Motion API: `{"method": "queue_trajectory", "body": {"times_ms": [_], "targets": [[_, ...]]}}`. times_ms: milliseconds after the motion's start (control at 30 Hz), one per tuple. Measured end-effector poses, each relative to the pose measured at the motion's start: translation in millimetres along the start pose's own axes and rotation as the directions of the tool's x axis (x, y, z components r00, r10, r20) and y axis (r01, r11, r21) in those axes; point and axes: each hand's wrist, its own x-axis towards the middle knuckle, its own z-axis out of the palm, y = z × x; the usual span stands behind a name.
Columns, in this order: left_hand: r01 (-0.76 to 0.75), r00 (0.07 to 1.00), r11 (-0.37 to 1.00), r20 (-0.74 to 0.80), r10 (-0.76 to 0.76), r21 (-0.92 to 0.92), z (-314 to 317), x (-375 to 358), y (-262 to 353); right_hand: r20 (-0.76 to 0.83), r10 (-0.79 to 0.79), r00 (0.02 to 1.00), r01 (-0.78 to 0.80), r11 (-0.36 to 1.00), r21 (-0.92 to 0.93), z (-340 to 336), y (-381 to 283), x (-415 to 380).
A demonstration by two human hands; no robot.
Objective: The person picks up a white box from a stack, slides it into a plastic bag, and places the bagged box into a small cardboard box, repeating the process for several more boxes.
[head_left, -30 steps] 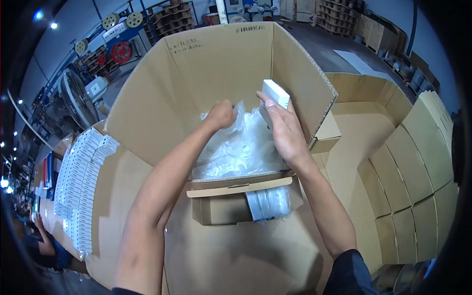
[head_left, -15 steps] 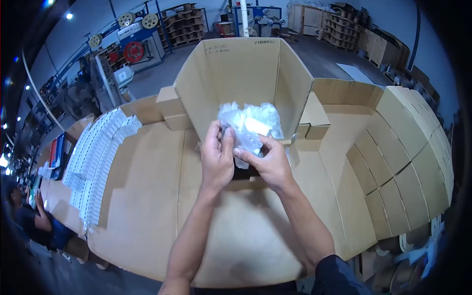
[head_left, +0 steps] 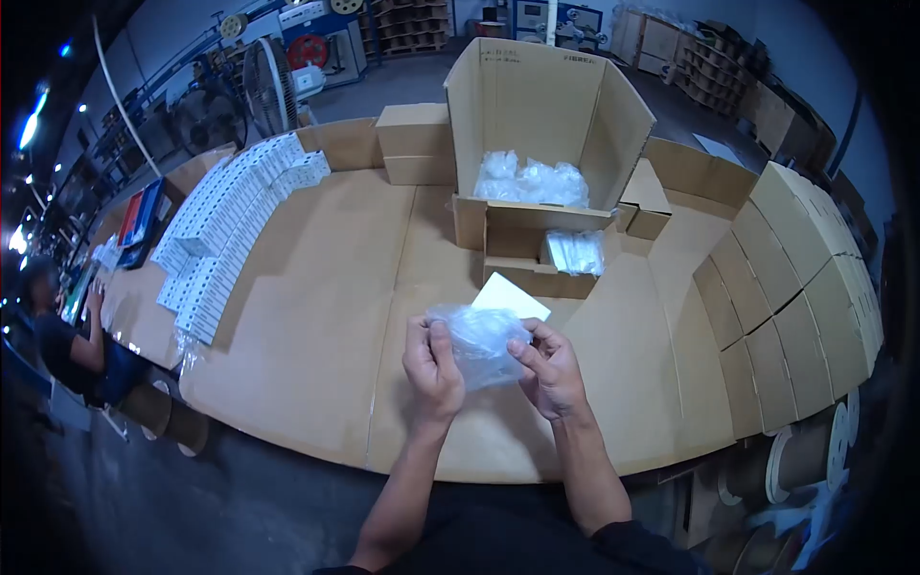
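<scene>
A crumpled clear plastic bag (head_left: 479, 345) is stretched between my two hands, above the front of the table. My left hand (head_left: 433, 369) pinches its left side, thumb on top. On the right side, my right hand (head_left: 556, 374) grips the bag between thumb and fingers. Just behind the bag is a flat white card or sheet (head_left: 514, 294), partly covered by it. Farther back stands a small open cardboard box (head_left: 517, 278) with white packets in plastic (head_left: 575, 252) at its right end. Behind that, a tall open carton (head_left: 537, 96) contains more crumpled clear plastic bags (head_left: 532, 182).
Rows of small white boxes (head_left: 230, 216) stand at the left. Stacked brown cartons (head_left: 767, 307) line the right side, and more cartons (head_left: 417, 144) flank the tall one. A person (head_left: 72, 335) sits at the far left. Spools (head_left: 805, 460) lie below the table's right edge.
My hands have come back from the tall carton towards me, with the plastic bag spread wider between them. My view has shifted, uncovering the small box and white card.
</scene>
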Motion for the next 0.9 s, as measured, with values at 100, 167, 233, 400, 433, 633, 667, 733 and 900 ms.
{"method": "queue_trajectory", "body": {"times_ms": [100,167,233,400,433,633,667,733,900], "targets": [[0.089,0.995,0.996,0.035,-0.089,0.004,-9,-15,3,-0.004,0.023,1.0,-0.024,0.998,-0.055,-16,11,0],[0.148,0.988,0.989,0.039,-0.148,-0.002,-16,-21,-4,-0.023,-0.022,0.999,0.022,0.999,-0.027,-29,12,0],[0.199,0.978,0.98,0.052,-0.2,0.028,-19,-25,-5,-0.068,-0.1,0.993,0.098,0.995,-0.03,-18,8,-3],[0.23,0.972,0.972,0.043,-0.232,0.044,-16,-22,-11,0.035,-0.114,0.993,0.118,0.897,-0.426,-25,30,-20],[0.258,0.965,0.965,0.042,-0.26,0.05,-18,-21,-19,-0.012,-0.093,0.996,0.068,0.806,-0.588,-32,34,-23],[0.156,0.982,0.987,-0.11,-0.151,0.04,-27,11,-30,-0.164,-0.195,0.967,0.008,0.665,-0.747,-14,30,-27],[0.082,0.988,0.996,-0.136,-0.076,0.035,-27,14,-26,-0.184,-0.21,0.96,-0.023,0.598,-0.801,-14,30,-28],[-0.217,0.976,0.924,0.057,0.209,0.316,-36,16,-19,-0.114,-0.32,0.94,0.1,0.582,-0.807,-24,42,-25],[-0.543,0.809,0.729,0.493,0.32,0.418,-32,22,14,-0.033,-0.416,0.909,0.214,0.531,-0.82,-31,50,-22]]}}
